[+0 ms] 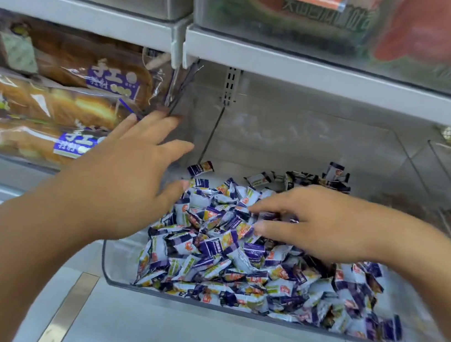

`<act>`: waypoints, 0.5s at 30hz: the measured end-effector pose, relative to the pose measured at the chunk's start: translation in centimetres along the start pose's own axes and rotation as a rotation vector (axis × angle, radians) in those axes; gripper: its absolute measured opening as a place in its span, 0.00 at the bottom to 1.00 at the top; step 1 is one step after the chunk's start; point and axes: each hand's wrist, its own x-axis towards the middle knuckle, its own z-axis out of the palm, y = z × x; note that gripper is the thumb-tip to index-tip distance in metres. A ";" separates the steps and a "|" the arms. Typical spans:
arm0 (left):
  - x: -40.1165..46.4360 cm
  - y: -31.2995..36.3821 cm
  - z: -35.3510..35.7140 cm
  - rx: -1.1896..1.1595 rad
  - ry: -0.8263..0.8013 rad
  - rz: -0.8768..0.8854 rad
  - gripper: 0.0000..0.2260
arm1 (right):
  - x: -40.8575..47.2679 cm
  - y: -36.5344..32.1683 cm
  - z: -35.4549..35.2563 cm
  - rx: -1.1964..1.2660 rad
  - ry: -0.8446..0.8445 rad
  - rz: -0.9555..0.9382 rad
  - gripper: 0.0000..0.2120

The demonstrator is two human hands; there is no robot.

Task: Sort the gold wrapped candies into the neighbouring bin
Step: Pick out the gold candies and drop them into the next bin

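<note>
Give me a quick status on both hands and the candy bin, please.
Left hand open, spread above the bin's left edge. Right hand fingers digging into the candy pile, grip unclear. Clear bin full of purple-white wrappers; no gold one evident.

Wrapped candies point(234, 262) heaped in clear bin point(117, 268)

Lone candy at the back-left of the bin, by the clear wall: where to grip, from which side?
Judgement: pinch the lone candy across its short width at mid-body, coming from above. It lies flat and apart from the pile, with bare bin floor around it. The left hand, open and closest, suits best.
</note>
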 end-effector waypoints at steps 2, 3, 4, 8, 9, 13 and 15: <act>0.2 1.6 -0.2 0.123 0.061 0.068 0.25 | 0.0 2.7 -1.2 -0.119 0.081 0.255 0.25; 0.3 2.7 -0.4 0.088 0.079 0.095 0.25 | 0.6 4.0 -1.6 -0.146 0.134 0.398 0.24; 0.4 4.0 -0.5 0.006 0.059 0.101 0.27 | 1.4 5.0 -1.8 -0.120 0.170 0.514 0.24; 0.8 7.9 1.1 -0.139 -0.381 -0.015 0.39 | 4.6 6.3 -1.3 0.068 0.169 0.531 0.18; 0.9 8.0 2.0 -0.115 -0.494 -0.050 0.40 | 5.1 6.1 -1.1 0.108 0.170 0.516 0.18; 1.5 6.2 3.7 -0.127 -0.622 -0.069 0.44 | 7.0 5.0 -0.6 0.464 0.234 0.466 0.17; 1.7 5.7 3.9 -0.151 -0.598 -0.040 0.46 | 8.1 4.2 -0.6 0.833 0.154 0.380 0.21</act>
